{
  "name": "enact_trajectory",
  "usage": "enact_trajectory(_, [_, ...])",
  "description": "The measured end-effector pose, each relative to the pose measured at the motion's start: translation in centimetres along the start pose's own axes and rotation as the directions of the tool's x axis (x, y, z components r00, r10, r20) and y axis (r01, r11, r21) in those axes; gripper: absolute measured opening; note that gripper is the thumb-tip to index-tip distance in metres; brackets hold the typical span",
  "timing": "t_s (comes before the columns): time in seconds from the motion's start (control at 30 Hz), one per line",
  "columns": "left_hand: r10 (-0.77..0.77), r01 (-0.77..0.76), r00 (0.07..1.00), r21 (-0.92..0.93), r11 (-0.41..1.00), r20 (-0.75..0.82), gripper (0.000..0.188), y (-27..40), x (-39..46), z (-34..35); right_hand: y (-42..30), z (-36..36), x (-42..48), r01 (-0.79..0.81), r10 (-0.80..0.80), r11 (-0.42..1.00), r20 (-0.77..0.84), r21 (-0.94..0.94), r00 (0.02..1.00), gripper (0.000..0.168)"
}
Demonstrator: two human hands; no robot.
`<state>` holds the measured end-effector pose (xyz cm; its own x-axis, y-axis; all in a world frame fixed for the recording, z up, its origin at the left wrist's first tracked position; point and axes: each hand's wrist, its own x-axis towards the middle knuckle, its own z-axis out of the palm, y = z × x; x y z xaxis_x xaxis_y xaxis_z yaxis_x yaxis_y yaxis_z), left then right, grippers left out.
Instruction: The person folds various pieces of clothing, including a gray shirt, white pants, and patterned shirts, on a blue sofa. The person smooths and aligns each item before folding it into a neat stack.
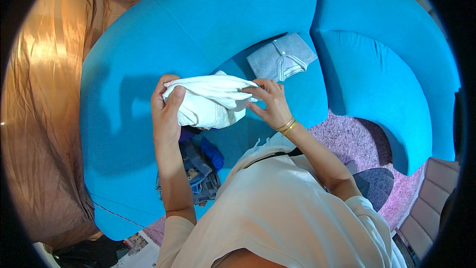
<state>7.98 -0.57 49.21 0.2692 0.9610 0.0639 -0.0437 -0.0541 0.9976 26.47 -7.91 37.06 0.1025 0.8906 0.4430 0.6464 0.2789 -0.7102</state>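
A bunched white garment [212, 100] is held up over the seat of a blue sofa [241, 134]. My left hand [169, 100] grips its left end, with the thumb on top. At the right end my right hand [269, 100] has thumb and fingers at the loose edge of the cloth; the fingertips are partly behind the fabric. A folded grey cardigan [266, 59] with a striped neckline and a button lies on the seat beyond my right hand. Below my left hand, a pile of dark and blue clothes [197, 167] is partly hidden by my forearm and the white garment.
The curved sofa backrest [223, 15] rises behind the seat. A second blue sofa section [375, 70] stands to the right, past a gap. A brown curtain [48, 119] hangs at the left. Pink carpet [346, 137] and a dark rounded tabletop [375, 186] show at lower right.
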Motion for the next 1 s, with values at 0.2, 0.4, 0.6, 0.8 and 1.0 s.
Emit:
enact_trajectory(0.2, [0.019, -0.019, 1.000, 0.032, 0.999, 0.000, 0.029, 0.0, -0.2, -1.2, 3.0, 1.6, 0.3, -0.081, 0.082, 0.996, 0.024, -0.039, 0.996, 0.018])
enact_trajectory(0.4, [-0.002, 0.006, 0.997, 0.056, 0.998, -0.073, 0.024, 0.5, -0.1, -2.3, 6.0, -1.0, 2.0, -0.415, 0.428, 0.788, 0.080, 0.455, 0.900, 0.016])
enact_trajectory(0.6, [-0.041, 0.056, 0.997, 0.233, 0.971, -0.069, 0.022, 0.0, -0.8, -3.6, 6.2, -4.1, 3.1, -0.401, 0.473, 0.599, 0.098, 0.693, 0.876, 0.019])
enact_trajectory(0.8, [-0.073, 0.080, 0.997, 0.286, 0.955, -0.036, 0.026, -0.4, -1.6, -3.6, 5.7, -5.2, 3.3, -0.326, 0.507, 0.265, 0.156, 0.907, 0.848, 0.016])
enact_trajectory(1.0, [-0.162, 0.076, 0.953, 0.318, 0.945, 0.254, 0.033, 1.0, -1.9, -4.5, 4.8, -6.4, 3.3, -0.347, 0.572, 0.209, 0.174, 0.914, 0.802, 0.020])
